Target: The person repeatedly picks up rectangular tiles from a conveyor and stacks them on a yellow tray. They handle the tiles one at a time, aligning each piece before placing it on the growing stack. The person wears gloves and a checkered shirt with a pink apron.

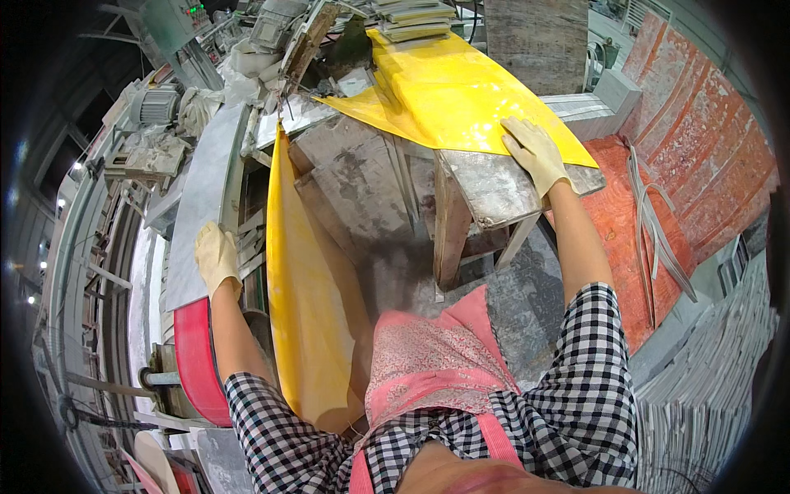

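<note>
Right hand (pixel 535 152), gloved, lies flat and open on the yellow sheet (pixel 461 95) atop the dusty workbench (pixel 494 193). Left hand (pixel 216 257), gloved, rests open on a grey slab (pixel 206 189) left of the workbench, gripping nothing

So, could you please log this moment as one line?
left hand: on grey slab | right hand: flat on yellow sheet | bench: dusty

Yellow sheet (pixel 448 95) and grey slab (pixel 202 193)

Big, shiny and flat on the dusty workbench, pressed down near one corner. Long, pale and dusty on the machine bed, touched at its near end.
</note>
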`<state>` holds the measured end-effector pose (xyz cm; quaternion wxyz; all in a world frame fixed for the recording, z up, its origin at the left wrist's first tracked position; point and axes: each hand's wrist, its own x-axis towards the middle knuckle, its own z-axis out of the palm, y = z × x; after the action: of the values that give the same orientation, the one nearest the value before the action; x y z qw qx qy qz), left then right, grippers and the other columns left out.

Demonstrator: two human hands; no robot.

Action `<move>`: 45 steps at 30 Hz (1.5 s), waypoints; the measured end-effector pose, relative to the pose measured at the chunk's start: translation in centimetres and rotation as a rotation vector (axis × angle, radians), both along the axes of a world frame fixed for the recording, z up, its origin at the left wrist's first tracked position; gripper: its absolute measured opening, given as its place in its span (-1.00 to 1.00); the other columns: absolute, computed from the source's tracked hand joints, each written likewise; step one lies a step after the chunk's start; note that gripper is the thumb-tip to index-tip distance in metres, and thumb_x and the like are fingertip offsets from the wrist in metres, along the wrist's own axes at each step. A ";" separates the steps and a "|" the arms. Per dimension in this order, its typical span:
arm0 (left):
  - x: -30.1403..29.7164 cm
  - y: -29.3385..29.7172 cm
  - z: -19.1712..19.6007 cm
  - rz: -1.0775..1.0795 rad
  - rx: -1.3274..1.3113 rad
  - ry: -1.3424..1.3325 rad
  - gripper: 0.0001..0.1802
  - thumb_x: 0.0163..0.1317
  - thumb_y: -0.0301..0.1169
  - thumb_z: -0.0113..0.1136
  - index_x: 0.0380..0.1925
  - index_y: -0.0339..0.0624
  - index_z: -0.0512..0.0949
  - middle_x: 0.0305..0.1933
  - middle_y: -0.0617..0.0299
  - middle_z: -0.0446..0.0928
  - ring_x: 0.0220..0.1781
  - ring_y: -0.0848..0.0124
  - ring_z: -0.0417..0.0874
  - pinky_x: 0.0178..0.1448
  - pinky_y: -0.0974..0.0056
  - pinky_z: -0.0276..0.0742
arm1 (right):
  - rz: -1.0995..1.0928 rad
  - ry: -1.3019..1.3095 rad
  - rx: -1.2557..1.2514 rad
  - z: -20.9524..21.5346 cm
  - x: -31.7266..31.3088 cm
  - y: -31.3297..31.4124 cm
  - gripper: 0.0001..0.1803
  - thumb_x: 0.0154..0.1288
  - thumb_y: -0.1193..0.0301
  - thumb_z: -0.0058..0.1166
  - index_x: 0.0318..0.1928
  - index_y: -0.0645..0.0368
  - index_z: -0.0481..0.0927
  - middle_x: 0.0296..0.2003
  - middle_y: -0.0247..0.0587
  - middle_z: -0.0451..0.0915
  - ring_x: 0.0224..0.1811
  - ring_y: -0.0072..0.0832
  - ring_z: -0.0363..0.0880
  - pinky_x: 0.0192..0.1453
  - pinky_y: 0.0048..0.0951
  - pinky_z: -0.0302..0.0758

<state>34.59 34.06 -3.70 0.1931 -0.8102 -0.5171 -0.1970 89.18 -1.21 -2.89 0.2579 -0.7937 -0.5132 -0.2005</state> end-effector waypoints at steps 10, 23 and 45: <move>0.1 -0.2 0.2 0.021 -0.037 -0.013 -0.76 0.31 -0.33 0.26 -0.15 -0.26 0.55 -0.03 -0.09 0.63 0.11 -0.03 0.63 0.22 0.00 0.52 | 0.011 0.015 0.028 -0.1 0.0 0.0 -0.57 0.47 0.13 0.03 0.23 0.00 0.60 0.24 -0.05 0.58 0.32 -0.07 0.48 0.40 -0.13 0.36; 0.3 -0.9 0.5 0.020 -0.022 -0.004 -0.75 0.30 -0.33 0.27 -0.14 -0.24 0.54 -0.02 -0.06 0.63 0.09 -0.01 0.63 0.22 0.02 0.51 | 0.017 0.023 0.014 0.2 -0.2 -0.1 -0.59 0.48 0.14 0.01 0.20 0.03 0.61 0.20 -0.07 0.60 0.29 -0.06 0.49 0.37 -0.12 0.39; 0.2 -0.2 0.2 0.028 -0.015 -0.004 -0.74 0.30 -0.31 0.27 -0.14 -0.24 0.54 -0.04 -0.05 0.63 0.08 -0.01 0.64 0.21 0.01 0.52 | 0.019 0.042 0.030 -0.2 0.4 0.0 -0.58 0.46 0.14 0.07 0.21 0.01 0.61 0.27 -0.05 0.56 0.42 -0.07 0.40 0.49 -0.16 0.32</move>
<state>34.80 33.85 -3.55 0.1887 -0.8039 -0.5303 -0.1922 89.59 -1.23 -3.10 0.2823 -0.7889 -0.5121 -0.1891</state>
